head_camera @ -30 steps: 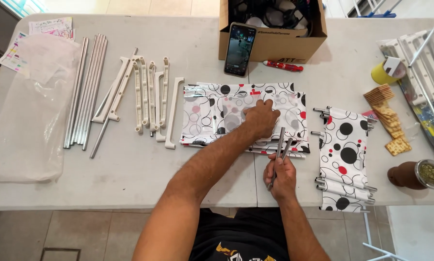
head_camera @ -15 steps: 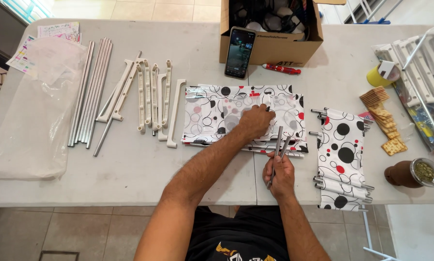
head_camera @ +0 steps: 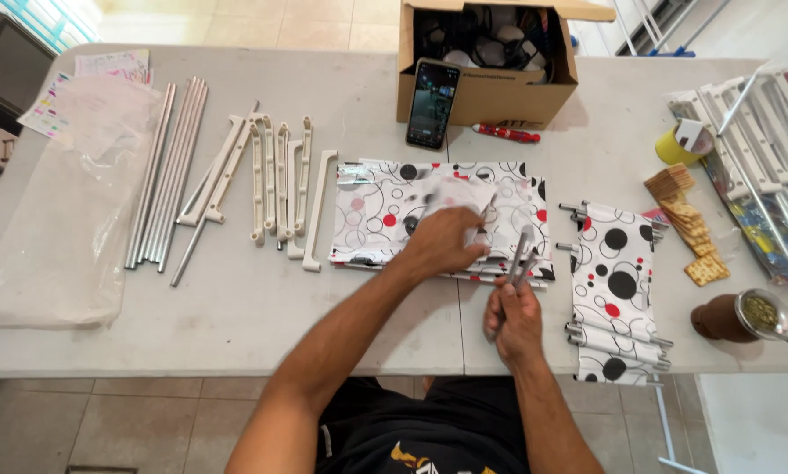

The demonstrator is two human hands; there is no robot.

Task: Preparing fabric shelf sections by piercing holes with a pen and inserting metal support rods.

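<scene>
Metal rods point(head_camera: 518, 256) | right hand point(head_camera: 514, 318) fingers clamp them | left hand point(head_camera: 446, 242) flat on spotted fabric point(head_camera: 385, 211)

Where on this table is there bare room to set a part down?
Bare table lies along the near edge, below the white plastic brackets and left of the left hand. A smaller patch sits between the cardboard box and the yellow cup. The right edge, around the crackers, is crowded.

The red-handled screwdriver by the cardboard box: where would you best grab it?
Take the screwdriver around its red handle, coming straight down from above. It lies flat on the table, crosswise in front of the cardboard box. The phone stands just left, so stay toward the right.
</scene>
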